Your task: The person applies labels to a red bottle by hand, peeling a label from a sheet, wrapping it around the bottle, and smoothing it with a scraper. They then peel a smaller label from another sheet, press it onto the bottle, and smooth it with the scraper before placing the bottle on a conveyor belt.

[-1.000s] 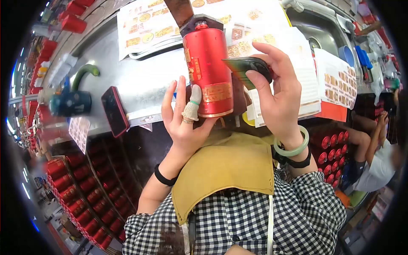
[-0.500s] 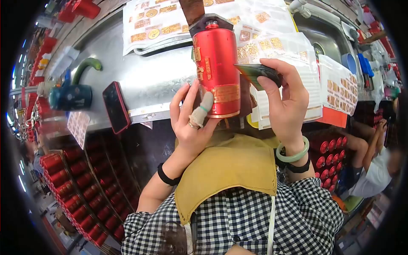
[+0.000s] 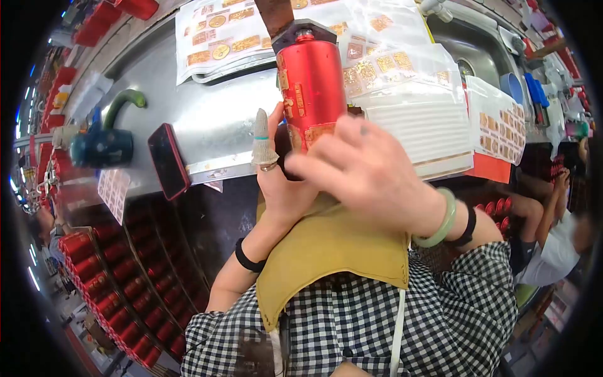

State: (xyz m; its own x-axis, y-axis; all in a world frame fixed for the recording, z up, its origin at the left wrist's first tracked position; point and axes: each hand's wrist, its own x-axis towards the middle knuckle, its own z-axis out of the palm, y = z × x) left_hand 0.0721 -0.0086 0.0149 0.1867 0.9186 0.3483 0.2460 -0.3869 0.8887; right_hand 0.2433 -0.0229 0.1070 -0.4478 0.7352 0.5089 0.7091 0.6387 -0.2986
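Observation:
A red bottle [image 3: 321,78] with gold-and-red labels lies with its neck toward the back, against a dark metal stand [image 3: 304,26]. My left hand [image 3: 282,188] is closed round the bottle's lower left side. Its thumb, in a pale finger cot, points up off the surface, and some fingers are hidden behind the bottle. My right hand [image 3: 367,173], smeared by motion, is curled over the lower label near the bottle's base. The dark flat scraper held there in the earlier frame is hidden under the fingers.
Sheets of gold labels [image 3: 235,38] cover the metal bench's back, with more sheets [image 3: 499,122] at right. A phone [image 3: 168,160], a teal mug [image 3: 103,147] and a curved green vegetable [image 3: 122,103] are at left. Racked red bottles [image 3: 119,283] stand below. Another person [image 3: 556,245] sits far right.
My right hand has swung left and down from beside the bottle onto its lower label. My left thumb has lifted off the bottle and moved left.

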